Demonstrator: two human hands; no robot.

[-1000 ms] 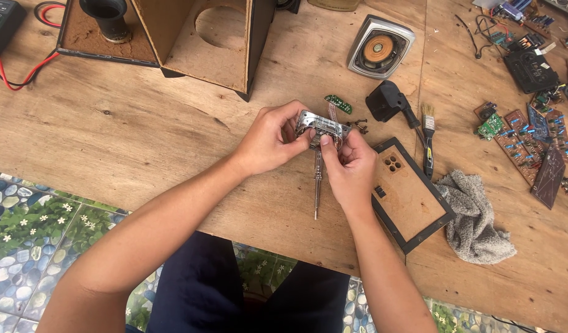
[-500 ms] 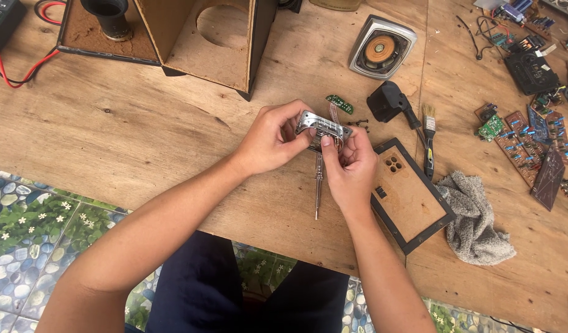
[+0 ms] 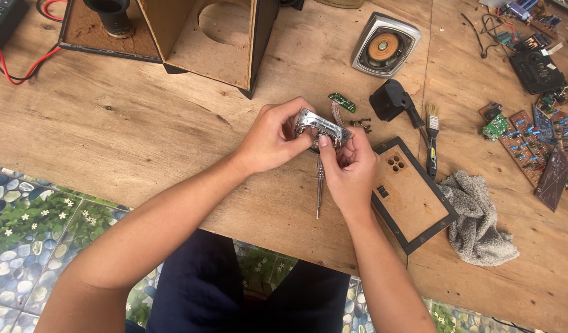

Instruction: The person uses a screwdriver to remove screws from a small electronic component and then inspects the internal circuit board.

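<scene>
Centrally, we grip a small silver metal panel with cut-out slots (image 3: 323,127) between our left hand (image 3: 273,137) and right hand (image 3: 350,168), just above the wooden tabletop (image 3: 142,123). At 6 o'clock of it a slim screwdriver (image 3: 319,191) lies on the wood; at 4 o'clock sits a black-framed brown board (image 3: 413,194).

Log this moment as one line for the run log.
left hand: grips silver metal part | right hand: pinches same part from below | screwdriver: on table under hands | grey cloth: right

We have a single view, from the head, looking steeply down at close range over our forearms onto the wooden table (image 3: 142,129) and its near edge.
</scene>
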